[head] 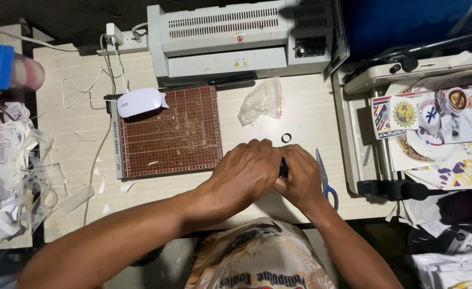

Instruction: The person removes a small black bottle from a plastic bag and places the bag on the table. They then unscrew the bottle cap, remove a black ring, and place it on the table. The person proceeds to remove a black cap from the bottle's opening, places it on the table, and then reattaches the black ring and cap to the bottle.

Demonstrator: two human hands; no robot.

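Pale wood-grain desk [300, 120] fills the view, crowded at its edges with machines and paper.

At its near edge both hands meet, pressed knuckle to knuckle. The left hand [245, 172] is curled shut, and the right hand [301, 176] closes against it from the other side; between them only a sliver of a small black object [283, 168] shows, so both seem to pinch it together, held low over the desk where the wrists can brace. What the object is cannot be told.

Just beyond the knuckles lies a small black ring [286, 138], apart from the hands but within easy reach. Blue-handled scissors [324, 179] lie just beside the right hand, handles toward the person, ready to pick up. Farther out, a crumpled clear plastic bag [261, 100] rests open-mouthed toward the hands.

To the left sits a brown gridded paper cutter [171, 134] with a white mouse-like device [139, 101] on its corner, and behind it a grey laminator [241, 37] against the back edge. Cut paper scraps and round printed stickers [5, 155] pile at the far left; printed sticker sheets [434, 118] cover the stand at the right.
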